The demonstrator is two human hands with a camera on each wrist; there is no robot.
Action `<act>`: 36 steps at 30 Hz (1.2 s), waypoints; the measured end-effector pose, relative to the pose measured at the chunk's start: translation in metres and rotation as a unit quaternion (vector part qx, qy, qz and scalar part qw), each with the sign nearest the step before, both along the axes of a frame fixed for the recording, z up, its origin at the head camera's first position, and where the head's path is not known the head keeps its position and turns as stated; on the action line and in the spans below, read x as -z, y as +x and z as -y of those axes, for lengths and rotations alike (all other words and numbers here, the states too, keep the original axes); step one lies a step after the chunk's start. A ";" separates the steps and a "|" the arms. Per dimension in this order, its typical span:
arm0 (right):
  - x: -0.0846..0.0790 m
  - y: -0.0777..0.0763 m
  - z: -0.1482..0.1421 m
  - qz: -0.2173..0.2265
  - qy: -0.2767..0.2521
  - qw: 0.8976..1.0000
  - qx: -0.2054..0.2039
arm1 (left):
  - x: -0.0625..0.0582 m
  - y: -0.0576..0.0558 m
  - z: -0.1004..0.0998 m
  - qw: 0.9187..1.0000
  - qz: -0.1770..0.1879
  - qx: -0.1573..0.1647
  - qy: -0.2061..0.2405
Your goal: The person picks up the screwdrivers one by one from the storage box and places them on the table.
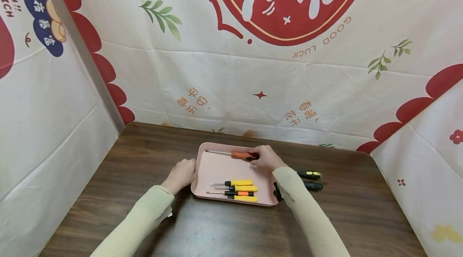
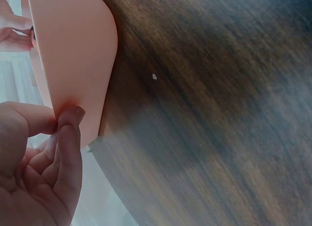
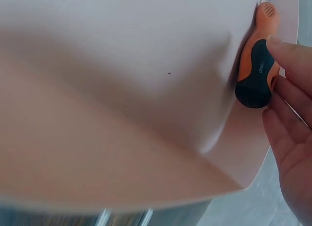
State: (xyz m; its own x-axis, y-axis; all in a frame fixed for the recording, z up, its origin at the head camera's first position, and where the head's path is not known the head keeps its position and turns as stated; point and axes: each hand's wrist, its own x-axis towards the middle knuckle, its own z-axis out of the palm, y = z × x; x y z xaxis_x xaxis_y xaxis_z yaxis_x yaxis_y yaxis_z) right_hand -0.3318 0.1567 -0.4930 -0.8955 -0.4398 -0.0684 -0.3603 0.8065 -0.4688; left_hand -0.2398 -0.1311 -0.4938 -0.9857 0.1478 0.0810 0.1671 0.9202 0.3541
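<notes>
My left hand [image 1: 183, 174] pinches the left wall of a shallow pink tray [image 1: 213, 168] between thumb and fingers, as the left wrist view shows up close. At the tray's far right, my right hand [image 1: 267, 157] holds the handle of an orange-and-black screwdriver [image 1: 238, 155], thumb on the black grip [image 3: 261, 65] in the right wrist view. Its shaft points left along the far wall inside the tray. Near the front wall several small screwdrivers [image 1: 243, 188] with yellow, black or orange handles lie side by side, tips to the left.
Right of the tray, partly behind my right sleeve, lie a black-and-yellow handle [image 1: 310, 175] and a black handle [image 1: 313, 186]. The brown wooden table [image 1: 144, 156] meets a printed white curtain [image 1: 224, 72] at the back, with more curtain on both sides.
</notes>
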 end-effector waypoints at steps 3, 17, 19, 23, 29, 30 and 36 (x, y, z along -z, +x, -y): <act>0.001 -0.001 0.001 -0.012 0.005 1.000 -0.002 | 0.000 0.000 0.000 1.000 -0.001 0.003 -0.001; 0.002 -0.001 0.013 -0.065 0.086 0.994 -0.007 | -0.001 -0.001 0.000 1.000 0.008 0.001 -0.002; 0.003 -0.001 0.015 -0.077 0.102 0.992 -0.008 | -0.001 -0.001 0.000 1.000 0.006 0.003 -0.002; 0.007 0.000 0.015 -0.105 0.124 0.987 -0.011 | -0.001 -0.001 0.000 1.000 0.005 0.002 0.000; 0.007 0.001 0.015 -0.126 0.135 0.983 -0.017 | 0.000 -0.001 0.000 1.000 0.002 0.004 -0.003; 0.008 0.001 0.015 -0.128 0.136 0.982 -0.017 | 0.000 -0.001 0.000 1.000 0.002 0.004 -0.003; 0.010 0.001 0.016 -0.130 0.137 0.982 -0.001 | 0.001 0.000 0.000 1.000 -0.004 0.005 -0.002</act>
State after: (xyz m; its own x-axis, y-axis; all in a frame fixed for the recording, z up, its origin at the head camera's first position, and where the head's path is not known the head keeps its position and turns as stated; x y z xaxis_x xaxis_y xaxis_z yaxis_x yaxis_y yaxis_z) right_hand -0.3305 0.1407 -0.5030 -0.8976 -0.4382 0.0467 -0.4405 0.8888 -0.1266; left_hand -0.2401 -0.1315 -0.4947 -0.9834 0.1580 0.0889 0.1793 0.9199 0.3487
